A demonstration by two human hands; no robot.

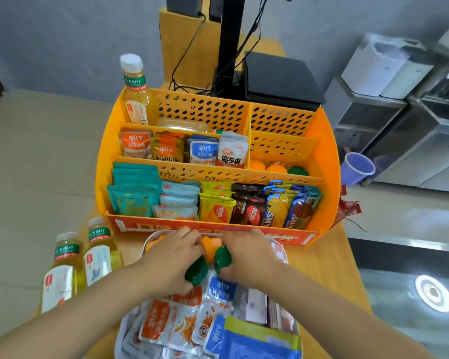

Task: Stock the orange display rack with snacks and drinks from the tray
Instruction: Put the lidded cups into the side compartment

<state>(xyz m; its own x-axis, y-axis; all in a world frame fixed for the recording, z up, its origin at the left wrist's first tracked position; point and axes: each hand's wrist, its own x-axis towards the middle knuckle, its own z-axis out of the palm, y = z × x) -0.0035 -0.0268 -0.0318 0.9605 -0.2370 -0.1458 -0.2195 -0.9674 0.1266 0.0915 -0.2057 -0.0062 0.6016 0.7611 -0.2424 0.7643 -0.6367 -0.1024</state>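
The orange display rack stands on the wooden table, its front and middle rows packed with snack packets. One tea bottle stands upright in its back left section. Orange and green jelly cups lie in the middle right section. Below the rack, the white tray holds several snack packets and jelly cups. My left hand grips a green jelly cup. My right hand grips another green jelly cup. An orange jelly cup lies between the hands.
Two tea bottles stand on the table left of the tray. A purple paper cup sits right of the rack, with red packets beside it. A black stand, cables and a black box are behind the rack.
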